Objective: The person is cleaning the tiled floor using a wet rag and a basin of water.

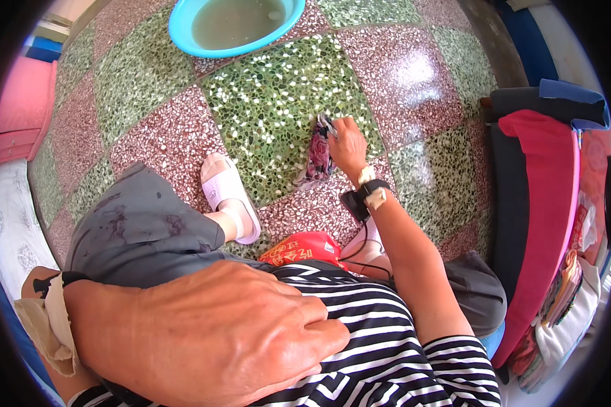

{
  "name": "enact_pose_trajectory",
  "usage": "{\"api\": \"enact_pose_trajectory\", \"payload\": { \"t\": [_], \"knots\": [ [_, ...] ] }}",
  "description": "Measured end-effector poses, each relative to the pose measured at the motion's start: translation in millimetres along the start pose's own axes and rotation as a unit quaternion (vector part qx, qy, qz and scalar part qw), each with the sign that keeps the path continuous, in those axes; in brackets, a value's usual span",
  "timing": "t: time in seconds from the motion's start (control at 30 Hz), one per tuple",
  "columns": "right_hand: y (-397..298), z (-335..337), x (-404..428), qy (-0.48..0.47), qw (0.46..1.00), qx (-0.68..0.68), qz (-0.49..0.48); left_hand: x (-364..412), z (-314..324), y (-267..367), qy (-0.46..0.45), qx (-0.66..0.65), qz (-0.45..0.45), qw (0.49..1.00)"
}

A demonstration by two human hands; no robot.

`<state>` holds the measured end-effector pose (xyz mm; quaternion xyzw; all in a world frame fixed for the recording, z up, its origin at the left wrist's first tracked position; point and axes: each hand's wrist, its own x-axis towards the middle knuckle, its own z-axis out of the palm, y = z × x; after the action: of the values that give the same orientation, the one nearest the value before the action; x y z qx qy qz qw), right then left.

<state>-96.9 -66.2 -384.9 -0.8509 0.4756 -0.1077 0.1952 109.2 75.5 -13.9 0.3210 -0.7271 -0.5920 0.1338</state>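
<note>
In the head view, my right hand (347,145) is closed on the upper end of a patterned pink and dark cloth (318,155), low over the green terrazzo floor tile (280,102). Whether the cloth's lower end rests on the floor is not certain. My left hand (209,330) is close to the camera in front of the striped shirt, its back up and fingers curled. Its palm is hidden, so I cannot tell if it holds anything. A light blue basin (237,53) with murky water stands on the floor at the top.
A slippered foot (226,193) is on the floor left of the cloth. A red bag (303,248) with writing lies between the legs. Red and dark cloths (550,203) hang at the right, near folded textiles (565,315). Pink padded fabric (23,112) is at the left.
</note>
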Motion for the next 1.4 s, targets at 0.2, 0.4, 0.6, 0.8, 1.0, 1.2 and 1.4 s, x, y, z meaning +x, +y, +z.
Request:
{"api": "enact_pose_trajectory", "payload": {
  "t": [0.2,0.4,0.6,0.8,1.0,1.2,1.4],
  "knots": [
    [3,21,29,-0.080,0.994,-0.065,-0.038,-1,3,2,0.107,-0.033,0.057,0.992],
    [34,5,27,-0.097,0.981,0.165,-0.032,-1,4,-2,0.020,-0.057,0.009,0.998],
    [13,-70,38,-0.011,0.896,0.437,0.072,12,-22,-1,-0.125,-0.018,0.024,0.992],
    [-63,-98,64,0.223,0.874,0.432,0.015,-8,0,8,-0.003,-0.016,-0.008,1.000],
    [39,-69,55,0.034,0.942,0.318,0.103,16,-4,3,0.015,-0.028,0.057,0.998],
    [35,-93,48,0.039,0.703,0.684,0.188,10,-1,-14,-0.017,-0.030,0.057,0.998],
    [26,-93,58,0.030,0.571,0.783,0.246,-2,3,-7,-0.011,-0.020,0.029,0.999]
  ]
}}
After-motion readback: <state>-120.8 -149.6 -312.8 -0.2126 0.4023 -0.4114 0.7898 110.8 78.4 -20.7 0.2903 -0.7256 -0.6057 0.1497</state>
